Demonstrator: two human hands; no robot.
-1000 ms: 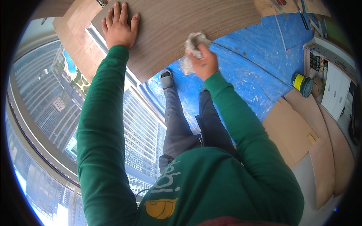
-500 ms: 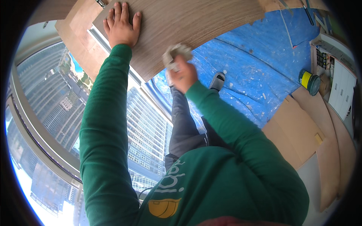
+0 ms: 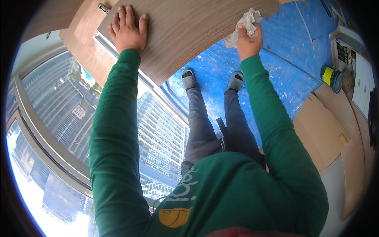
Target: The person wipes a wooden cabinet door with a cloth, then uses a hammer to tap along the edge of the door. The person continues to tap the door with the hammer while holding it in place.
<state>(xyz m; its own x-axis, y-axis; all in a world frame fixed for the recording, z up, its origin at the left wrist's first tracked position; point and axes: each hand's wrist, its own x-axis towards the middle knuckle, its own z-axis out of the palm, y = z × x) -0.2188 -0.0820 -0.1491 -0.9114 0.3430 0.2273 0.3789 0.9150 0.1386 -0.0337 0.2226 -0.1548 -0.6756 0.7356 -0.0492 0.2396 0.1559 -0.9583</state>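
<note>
A brown wood-grain panel (image 3: 181, 33) spans the upper middle of the head view. My left hand (image 3: 128, 33) lies flat on its left part, fingers spread and empty. Near the panel's right part, at its near edge, my right hand (image 3: 249, 41) grips a crumpled off-white rag (image 3: 248, 21). Part of the rag bunches above the fingers and part hangs out beside the thumb. Whether the rag touches the panel's edge I cannot tell. A metal hinge (image 3: 103, 8) shows just left of the panel's far corner.
Blue paint-spotted sheeting (image 3: 284, 59) covers the floor under my sandalled feet. To the left is a large window (image 3: 51, 94) with a curved-looking frame. At right are a dark bucket with a yellow band (image 3: 331, 79), cardboard sheets (image 3: 321, 130) and a white drawer unit (image 3: 361, 87).
My right hand has swept with the rag from near the panel's lower corner to the right and away from me. My left hand stays in place on the panel.
</note>
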